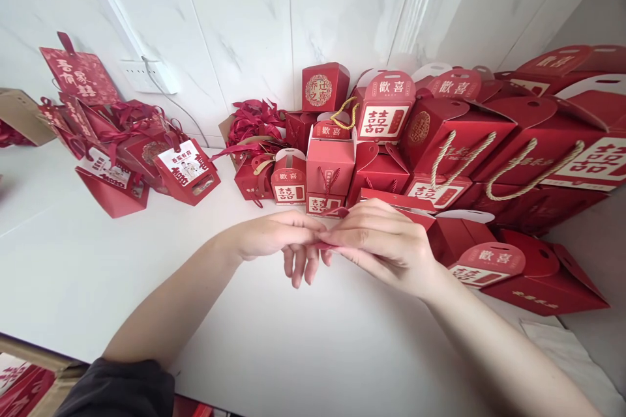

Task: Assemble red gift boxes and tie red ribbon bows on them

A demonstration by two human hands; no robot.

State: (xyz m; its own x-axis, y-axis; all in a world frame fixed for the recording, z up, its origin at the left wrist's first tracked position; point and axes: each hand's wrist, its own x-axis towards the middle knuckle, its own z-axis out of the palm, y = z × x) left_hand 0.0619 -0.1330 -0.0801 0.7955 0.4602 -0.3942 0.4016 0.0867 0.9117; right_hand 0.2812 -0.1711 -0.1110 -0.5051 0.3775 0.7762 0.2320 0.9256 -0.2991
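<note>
Above the white table (274, 352), my two hands meet in the middle of the view. My left hand (281, 238) pinches one part of a dark red ribbon (327, 245) between thumb and forefinger, its other fingers curling loosely below. From the other side, my right hand (386, 241) grips the same ribbon with its fingertips. Only short bits of it show; the rest is hidden by my fingers. Just behind my hands stand a pink-red box (331, 159) and a small red gift box (288, 186).
Red gift boxes with rope handles (457, 143) are stacked at the right. Dark red ribbons (257, 120) lie heaped against the wall. Tagged red boxes (188, 169) stand at the left, near a wall socket (149, 75) with a cable. A carton (29, 114) sits at the far left.
</note>
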